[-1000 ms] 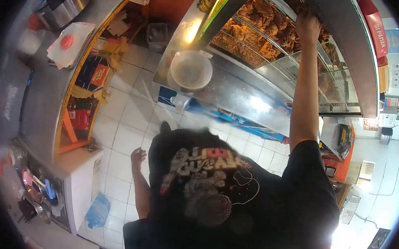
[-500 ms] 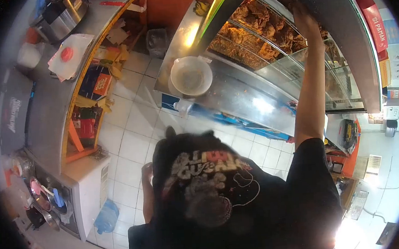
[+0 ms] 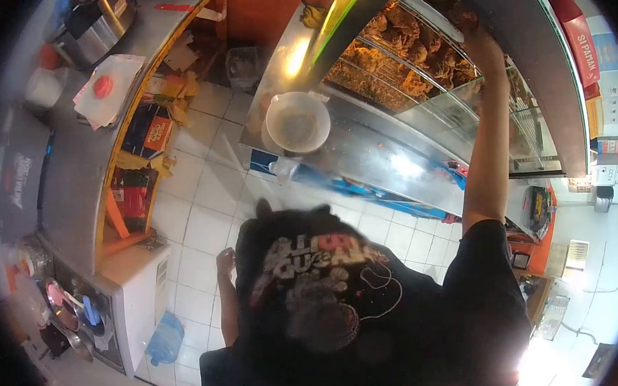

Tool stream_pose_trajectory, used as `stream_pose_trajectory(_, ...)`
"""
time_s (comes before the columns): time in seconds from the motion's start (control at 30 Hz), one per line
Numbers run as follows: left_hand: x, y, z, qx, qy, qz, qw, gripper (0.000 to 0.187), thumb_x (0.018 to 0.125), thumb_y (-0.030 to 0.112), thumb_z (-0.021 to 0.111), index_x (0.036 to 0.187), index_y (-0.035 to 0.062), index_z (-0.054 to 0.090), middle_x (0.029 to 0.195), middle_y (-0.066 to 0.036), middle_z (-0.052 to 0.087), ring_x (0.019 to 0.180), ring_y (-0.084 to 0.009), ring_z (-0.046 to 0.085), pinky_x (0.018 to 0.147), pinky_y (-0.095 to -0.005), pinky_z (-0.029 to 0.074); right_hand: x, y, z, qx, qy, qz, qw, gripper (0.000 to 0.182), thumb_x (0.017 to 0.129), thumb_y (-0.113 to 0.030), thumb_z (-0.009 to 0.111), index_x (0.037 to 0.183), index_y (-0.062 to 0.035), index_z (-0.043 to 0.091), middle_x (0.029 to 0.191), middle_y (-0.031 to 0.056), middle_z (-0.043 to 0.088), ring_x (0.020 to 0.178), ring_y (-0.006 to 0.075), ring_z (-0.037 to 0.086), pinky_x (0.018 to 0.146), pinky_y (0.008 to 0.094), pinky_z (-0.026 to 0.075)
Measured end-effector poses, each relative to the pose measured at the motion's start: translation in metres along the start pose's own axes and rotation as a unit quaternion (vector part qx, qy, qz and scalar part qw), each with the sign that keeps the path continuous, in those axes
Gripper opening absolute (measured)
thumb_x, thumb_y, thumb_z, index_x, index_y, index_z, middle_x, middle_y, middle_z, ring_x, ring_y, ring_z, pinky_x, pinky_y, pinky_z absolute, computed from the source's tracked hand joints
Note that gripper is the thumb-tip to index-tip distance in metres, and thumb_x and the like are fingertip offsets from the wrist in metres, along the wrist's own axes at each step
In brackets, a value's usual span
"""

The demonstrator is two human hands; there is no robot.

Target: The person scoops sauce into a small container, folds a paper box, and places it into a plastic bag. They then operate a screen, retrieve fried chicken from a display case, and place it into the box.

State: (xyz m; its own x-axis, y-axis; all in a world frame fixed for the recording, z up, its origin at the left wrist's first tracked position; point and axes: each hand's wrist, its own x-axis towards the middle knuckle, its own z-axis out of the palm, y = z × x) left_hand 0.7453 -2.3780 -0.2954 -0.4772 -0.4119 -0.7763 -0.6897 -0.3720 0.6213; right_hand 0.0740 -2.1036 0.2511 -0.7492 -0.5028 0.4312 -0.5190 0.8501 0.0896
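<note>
My right arm reaches up into a glass display case with fried chicken on its wire racks. Inside, my right hand is among the chicken at the upper rack, beside a pale metal strip. Its fingers are dim and partly hidden, so any hold on a piece cannot be made out. My left hand hangs low beside my black shirt, above the tiled floor, its fingers small and partly covered. A white bowl sits on the steel counter in front of the case.
On the left runs a worktop with a steel pot and a red-topped item on white paper. Boxes fill the shelf below. A blue water jug lies on the floor near a white cabinet.
My right forearm has shifted slightly to the right, and the hand sits a little lower in the case. My left hand shows a bit more beside the shirt.
</note>
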Motion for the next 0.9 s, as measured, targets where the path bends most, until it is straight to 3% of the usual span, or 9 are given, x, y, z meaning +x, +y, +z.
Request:
stream_pose_trajectory(0.03, 0.009, -0.009, -0.001, 0.003, -0.002, 0.001, 1.000, 0.025, 0.094, 0.016, 0.060, 0.117, 0.0070, 0.065, 0.099, -0.008, 0.068, 0.079, -0.0197, 0.066, 0.067, -0.0340, 0.054, 0.001, -0.001, 0.004, -0.070, 0.098, -0.021, 0.993, 0.050, 0.102, -0.040, 0.036, 0.133, -0.0052, 0.054, 0.135, 0.0260, 0.054, 0.126, 0.0438, 0.050, 0.104, 0.0512, 0.041)
stream_pose_trajectory(0.13, 0.034, -0.031, -0.007, 0.145, 0.005, 0.083, 0.986, 0.026, 0.094, 0.016, 0.058, 0.118, 0.0071, 0.066, 0.097, -0.007, 0.068, 0.078, -0.0187, 0.065, 0.065, -0.0330, 0.052, 0.001, -0.012, 0.003, -0.023, 0.082, -0.002, 0.996, 0.054, 0.102, -0.044, 0.034, 0.137, -0.0053, 0.051, 0.139, 0.0266, 0.049, 0.129, 0.0452, 0.046, 0.106, 0.0508, 0.040)
stream_pose_trajectory(0.2, 0.010, 0.011, -0.004, 0.107, -0.015, -0.031, 0.994, 0.026, 0.095, 0.016, 0.057, 0.118, 0.0078, 0.066, 0.096, -0.006, 0.068, 0.077, -0.0179, 0.063, 0.064, -0.0322, 0.051, 0.008, 0.030, 0.032, -0.064, 0.117, -0.052, 0.990, 0.055, 0.102, -0.044, 0.034, 0.137, -0.0045, 0.050, 0.140, 0.0266, 0.049, 0.128, 0.0465, 0.045, 0.106, 0.0507, 0.039)
stream_pose_trajectory(0.27, 0.015, 0.004, -0.005, 0.073, -0.016, -0.017, 0.997, 0.026, 0.095, 0.015, 0.056, 0.118, 0.0080, 0.066, 0.096, -0.006, 0.068, 0.077, -0.0175, 0.063, 0.064, -0.0322, 0.051, 0.012, 0.031, 0.036, -0.102, 0.153, -0.107, 0.977, 0.056, 0.103, -0.044, 0.033, 0.138, -0.0036, 0.050, 0.140, 0.0266, 0.048, 0.128, 0.0478, 0.045, 0.107, 0.0506, 0.039)
stream_pose_trajectory(0.63, 0.021, -0.007, -0.015, 0.015, -0.032, -0.028, 0.999, 0.027, 0.094, 0.014, 0.057, 0.120, 0.0086, 0.064, 0.096, -0.006, 0.068, 0.077, -0.0174, 0.063, 0.064, -0.0317, 0.051, 0.034, -0.059, -0.042, -0.014, -0.160, -0.082, 0.984, 0.053, 0.101, -0.038, 0.042, 0.144, -0.0077, 0.045, 0.138, 0.0282, 0.050, 0.125, 0.0427, 0.048, 0.104, 0.0507, 0.038)
stream_pose_trajectory(0.77, 0.019, -0.010, -0.014, 0.009, -0.026, -0.008, 1.000, 0.027, 0.094, 0.016, 0.059, 0.120, 0.0083, 0.064, 0.096, -0.006, 0.068, 0.077, -0.0182, 0.064, 0.063, -0.0312, 0.052, 0.065, 0.024, 0.042, -0.020, 0.006, -0.222, 0.975, 0.046, 0.103, -0.032, 0.044, 0.144, -0.0123, 0.043, 0.140, 0.0185, 0.051, 0.131, 0.0347, 0.046, 0.110, 0.0418, 0.035)
stream_pose_trajectory(0.83, 0.016, -0.007, -0.008, -0.030, -0.007, -0.010, 0.999, 0.028, 0.093, 0.016, 0.060, 0.119, 0.0080, 0.064, 0.096, -0.006, 0.068, 0.076, -0.0187, 0.064, 0.062, -0.0308, 0.052, 0.038, 0.015, 0.033, -0.547, 0.020, -0.235, 0.803, 0.043, 0.105, -0.028, 0.041, 0.144, -0.0114, 0.044, 0.138, 0.0191, 0.053, 0.125, 0.0348, 0.053, 0.105, 0.0424, 0.040)
stream_pose_trajectory(0.87, 0.015, 0.000, -0.005, -0.014, -0.002, -0.036, 0.999, 0.028, 0.093, 0.017, 0.061, 0.120, 0.0075, 0.064, 0.097, -0.006, 0.068, 0.076, -0.0183, 0.064, 0.062, -0.0305, 0.052, 0.032, 0.011, 0.031, -0.547, 0.023, -0.239, 0.802, 0.043, 0.105, -0.028, 0.041, 0.144, -0.0114, 0.044, 0.138, 0.0191, 0.053, 0.125, 0.0348, 0.053, 0.105, 0.0424, 0.040)
stream_pose_trajectory(0.9, 0.013, 0.007, -0.003, 0.002, 0.003, -0.062, 0.998, 0.029, 0.093, 0.017, 0.062, 0.120, 0.0070, 0.065, 0.097, -0.007, 0.069, 0.077, -0.0179, 0.065, 0.062, -0.0302, 0.052, 0.026, 0.008, 0.033, -0.385, 0.060, -0.211, 0.896, 0.042, 0.104, -0.029, 0.044, 0.142, -0.0104, 0.046, 0.137, 0.0195, 0.054, 0.121, 0.0363, 0.055, 0.102, 0.0434, 0.043)
